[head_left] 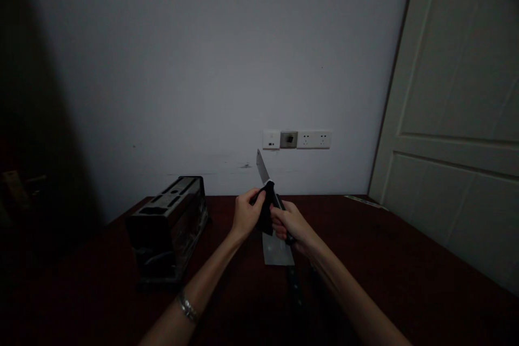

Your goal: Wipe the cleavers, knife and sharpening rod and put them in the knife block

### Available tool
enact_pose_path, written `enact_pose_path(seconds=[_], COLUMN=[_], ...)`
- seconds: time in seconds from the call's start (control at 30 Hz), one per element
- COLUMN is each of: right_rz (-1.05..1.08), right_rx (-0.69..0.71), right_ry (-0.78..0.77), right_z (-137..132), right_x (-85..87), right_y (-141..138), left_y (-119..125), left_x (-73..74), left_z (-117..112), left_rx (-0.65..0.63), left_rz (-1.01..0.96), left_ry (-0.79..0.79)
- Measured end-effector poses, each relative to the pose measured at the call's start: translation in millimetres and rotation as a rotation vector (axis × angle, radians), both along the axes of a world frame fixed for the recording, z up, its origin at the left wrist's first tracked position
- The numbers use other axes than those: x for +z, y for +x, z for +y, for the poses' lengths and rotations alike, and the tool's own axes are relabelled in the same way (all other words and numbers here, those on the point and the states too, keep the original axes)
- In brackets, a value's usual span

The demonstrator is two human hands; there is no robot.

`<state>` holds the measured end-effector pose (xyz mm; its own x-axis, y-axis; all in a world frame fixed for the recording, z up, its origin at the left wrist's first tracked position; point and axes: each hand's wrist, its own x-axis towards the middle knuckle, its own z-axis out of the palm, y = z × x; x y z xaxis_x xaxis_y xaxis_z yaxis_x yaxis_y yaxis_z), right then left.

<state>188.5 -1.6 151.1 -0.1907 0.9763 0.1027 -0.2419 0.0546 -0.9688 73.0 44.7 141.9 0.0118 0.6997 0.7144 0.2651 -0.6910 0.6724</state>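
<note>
My right hand (286, 220) is closed round the black handle of a kitchen knife (261, 167), whose blade points up and away from me. With its fingers pinched, my left hand (248, 210) holds a black cloth (265, 216) against the lower blade; the cloth hides that part and hangs down. Below both hands a cleaver (278, 251) lies flat on the table, its dark handle towards me. The cloth and my right hand cover part of its blade.
A black knife block with slots in its top (166, 216) stands on the dark red table (357, 259) at the left. Behind are a wall with sockets (314, 139) and, at right, a pale panelled door (454, 119). A thin flat strip (365, 202) lies near the back right edge.
</note>
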Motion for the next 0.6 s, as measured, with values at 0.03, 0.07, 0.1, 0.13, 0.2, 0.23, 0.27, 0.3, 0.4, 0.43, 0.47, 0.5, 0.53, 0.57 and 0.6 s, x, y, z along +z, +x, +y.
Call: enact_pose_path(seconds=[0.03, 0.07, 0.1, 0.13, 0.2, 0.23, 0.27, 0.3, 0.4, 0.43, 0.47, 0.5, 0.53, 0.57, 0.6], right_rz=[0.023, 0.053, 0.089, 0.129, 0.206, 0.239, 0.27, 0.299, 0.388, 0.412, 0.431, 0.445, 0.452, 0.456, 0.456], right_rx=[0.022, 0.051, 0.084, 0.12, 0.192, 0.228, 0.264, 0.299, 0.381, 0.397, 0.408, 0.415, 0.417, 0.413, 0.403], right_ry=[-0.012, -0.025, -0.039, -0.048, -0.052, -0.047, -0.039, -0.032, -0.014, -0.006, 0.002, 0.012, 0.021, 0.029, 0.036], right_z=[1, 2, 4, 5, 9, 10, 12, 12, 13, 13, 12, 12, 11, 11, 10], right_x=[-0.2, -0.8, -1.8, -3.3, -7.7, -10.4, -13.3, -16.3, -23.7, -25.3, -26.3, -26.9, -27.1, -27.2, -27.2], right_y=[1, 2, 3, 4, 5, 5, 5, 4, 3, 2, 2, 2, 2, 2, 1], left_y=[0, -1, -1, -1, -1, -2, -3, -5, -17, -22, -25, -28, -30, -29, -27], left_x=[0.8, 1.9, 3.4, 5.3, 10.1, 13.1, 16.6, 20.5, 34.2, 38.6, 42.4, 45.3, 46.8, 47.0, 45.8], left_z=[-1, -2, -3, -5, -9, -12, -14, -16, -23, -25, -27, -29, -31, -32, -33], left_rx=[0.005, 0.011, 0.016, 0.019, 0.03, 0.04, 0.053, 0.068, 0.123, 0.144, 0.167, 0.186, 0.196, 0.192, 0.173], left_rz=[-0.005, -0.011, -0.017, -0.021, -0.021, -0.016, -0.009, -0.003, -0.003, -0.002, 0.006, 0.025, 0.06, 0.109, 0.173], left_ry=[0.001, 0.002, 0.004, 0.006, 0.01, 0.015, 0.022, 0.033, 0.08, 0.1, 0.125, 0.156, 0.198, 0.247, 0.302])
